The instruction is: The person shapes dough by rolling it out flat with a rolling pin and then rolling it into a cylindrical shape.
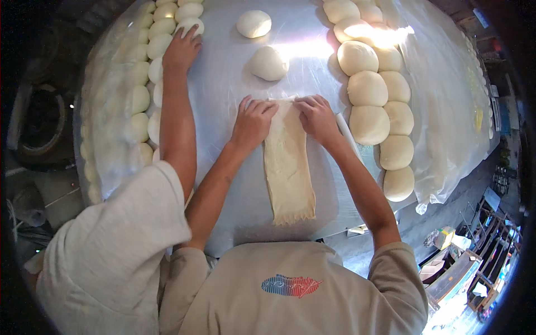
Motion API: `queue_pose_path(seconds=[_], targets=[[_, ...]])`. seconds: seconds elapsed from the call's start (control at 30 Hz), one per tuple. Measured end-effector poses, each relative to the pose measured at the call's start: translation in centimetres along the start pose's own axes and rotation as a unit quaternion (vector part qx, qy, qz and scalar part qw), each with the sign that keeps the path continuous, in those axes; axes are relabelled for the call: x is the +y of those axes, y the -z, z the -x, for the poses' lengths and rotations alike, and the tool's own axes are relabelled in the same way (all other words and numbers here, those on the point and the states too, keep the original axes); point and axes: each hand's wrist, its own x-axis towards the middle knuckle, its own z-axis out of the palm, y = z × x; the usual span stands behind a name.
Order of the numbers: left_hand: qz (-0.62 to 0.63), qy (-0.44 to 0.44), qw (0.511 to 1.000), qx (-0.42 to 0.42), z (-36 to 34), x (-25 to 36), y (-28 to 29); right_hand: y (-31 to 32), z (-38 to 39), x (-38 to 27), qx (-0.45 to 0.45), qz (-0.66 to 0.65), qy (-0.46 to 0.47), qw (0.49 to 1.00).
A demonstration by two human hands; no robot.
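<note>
- Pale cream flattened strip of dough [287, 164] lies lengthwise on the shiny plastic-covered metal table [223, 89], mid-table, near edge frayed.
- Left hand [253, 121]: fingers curled over the strip's far end, pinching the dough edge.
- Right hand [316, 116]: fingers likewise bent down on the same far edge, gripping it; hands just beside each other.
- Two round white dough balls [268, 62] beyond the strip.
- Rows of dough balls [368, 89] along both table sides.
- Co-worker's hand [181, 49] rests on the left row.
</note>
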Motion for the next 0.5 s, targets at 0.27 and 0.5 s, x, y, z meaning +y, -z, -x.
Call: queue_pose_path(seconds=[0.27,0.5], targets=[[-0.124,0.079,0.978,-0.147,-4.1,0.3,0.5,0.5,-3.7,-0.9,-0.112,0.13,-0.083,0.982],[-0.099,0.037,0.984,-0.14,-2.4,0.4,1.0,0.3,-2.2,0.0,-0.088,0.035,-0.036,0.995]])
